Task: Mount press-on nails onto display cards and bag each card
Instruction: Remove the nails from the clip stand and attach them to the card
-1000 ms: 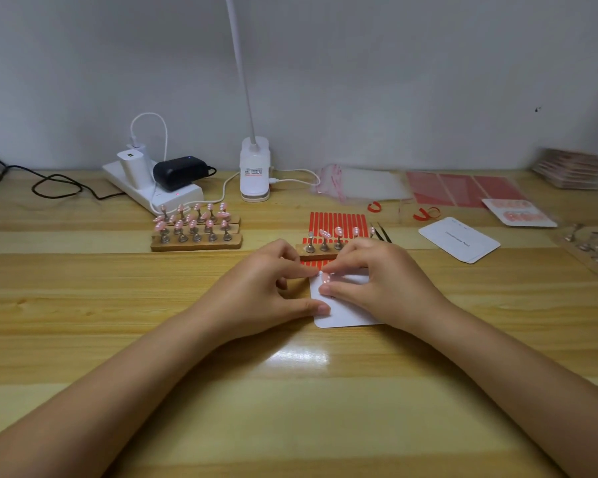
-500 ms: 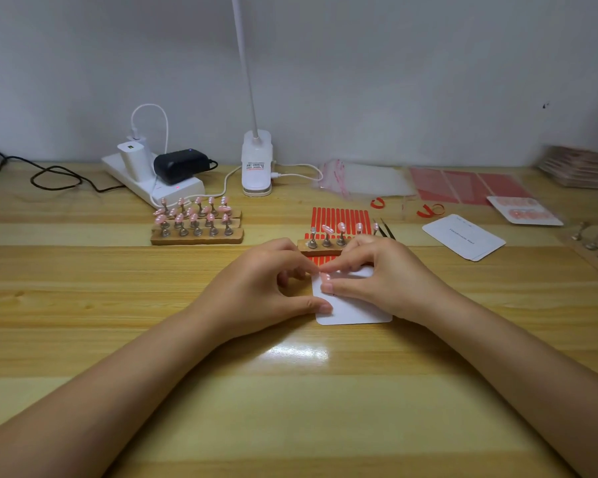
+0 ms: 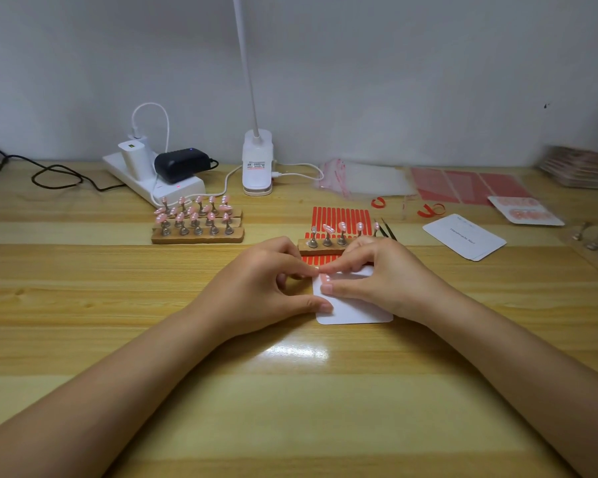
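- White display card (image 3: 354, 310) lies flat on the wooden table (image 3: 290, 408), under both hands.
- Left hand (image 3: 256, 288) has curled fingers; its thumb presses the card's left edge.
- Right hand (image 3: 384, 284) rests on the card, thumb and forefinger curled over a pink press-on nail (image 3: 325, 278) near the top-left corner; I cannot tell whether they pinch it.
- Just behind, a small wooden holder (image 3: 325, 246) carries more nails over a red strip sheet (image 3: 340, 217).
- Larger nail stand (image 3: 197, 222) sits to the left, spare cards (image 3: 463, 236) to the right.
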The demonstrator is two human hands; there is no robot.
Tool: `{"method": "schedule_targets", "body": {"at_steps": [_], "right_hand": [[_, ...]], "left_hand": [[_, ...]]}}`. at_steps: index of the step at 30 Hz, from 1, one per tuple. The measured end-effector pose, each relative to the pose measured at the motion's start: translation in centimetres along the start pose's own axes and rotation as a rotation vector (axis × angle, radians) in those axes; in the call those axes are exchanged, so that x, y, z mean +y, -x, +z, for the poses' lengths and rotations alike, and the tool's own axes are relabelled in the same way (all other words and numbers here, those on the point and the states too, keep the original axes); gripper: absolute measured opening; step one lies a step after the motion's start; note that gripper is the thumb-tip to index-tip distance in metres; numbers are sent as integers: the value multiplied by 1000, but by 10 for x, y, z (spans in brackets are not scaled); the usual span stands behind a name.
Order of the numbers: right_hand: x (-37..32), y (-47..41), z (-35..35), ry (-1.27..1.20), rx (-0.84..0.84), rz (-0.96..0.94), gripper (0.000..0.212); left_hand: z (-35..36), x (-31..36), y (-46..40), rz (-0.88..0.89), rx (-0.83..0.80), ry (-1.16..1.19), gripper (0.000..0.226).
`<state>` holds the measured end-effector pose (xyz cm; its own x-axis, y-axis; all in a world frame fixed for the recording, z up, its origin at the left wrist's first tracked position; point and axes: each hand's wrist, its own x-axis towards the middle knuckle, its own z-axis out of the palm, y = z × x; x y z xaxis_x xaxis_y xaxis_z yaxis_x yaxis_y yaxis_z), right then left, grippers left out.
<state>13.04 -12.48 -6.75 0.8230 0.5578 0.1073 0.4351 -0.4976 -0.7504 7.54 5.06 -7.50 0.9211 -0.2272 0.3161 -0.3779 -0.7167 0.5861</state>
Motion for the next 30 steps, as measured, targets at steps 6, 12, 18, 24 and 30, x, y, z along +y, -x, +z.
{"method": "schedule_targets", "body": {"at_steps": [6,12,18,24,30], "right_hand": [[-1,1,-2,1,-12,-4,26],[0,1,-1,-4,-15,-6,24],[0,1,-2,5,-12,1,18],[1,5,-6,55,-27,-34,24],[8,11,-7,104,25,-138,17]], "left_hand": [[0,0,1,56,-3,-25,48],[0,1,2,69,-23,-35,45],[-1,2,2,38,-37,-35,47],[-2,1,0,39,-57,-45,46],[-1,-1,0,48,-52,-30,46]]}}
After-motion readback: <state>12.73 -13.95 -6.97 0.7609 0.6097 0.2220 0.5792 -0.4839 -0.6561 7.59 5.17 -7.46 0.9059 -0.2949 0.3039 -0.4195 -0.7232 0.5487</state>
